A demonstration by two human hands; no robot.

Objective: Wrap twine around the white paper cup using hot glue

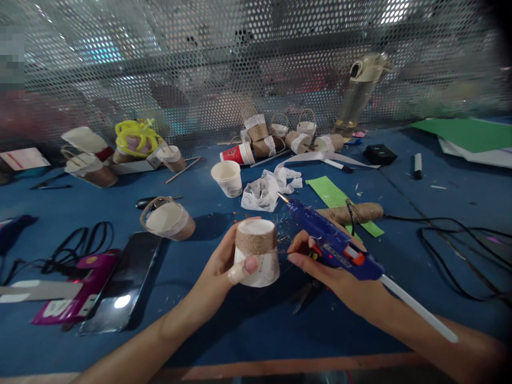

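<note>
Here, we are holding the cup [258, 269] upside down above the tabletop [208, 330], our left fingers [229, 242] gripping its smooth, tapered white sides, probably to leave the front of the rough, coiled twine [256, 243] exposed. Our right fingers [306, 264] are curling around the hard blue plastic gun [330, 234], seemingly to point its metal nozzle [283, 197] safely away from us, while crumpled, netlike lace [262, 192] is lying beyond the cup.

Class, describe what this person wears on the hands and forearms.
Neither hand is gloved. The left hand has a light bandage around the thumb; the right hand shows no wrapping. Both forearms appear bare, without visible sleeves.
</note>
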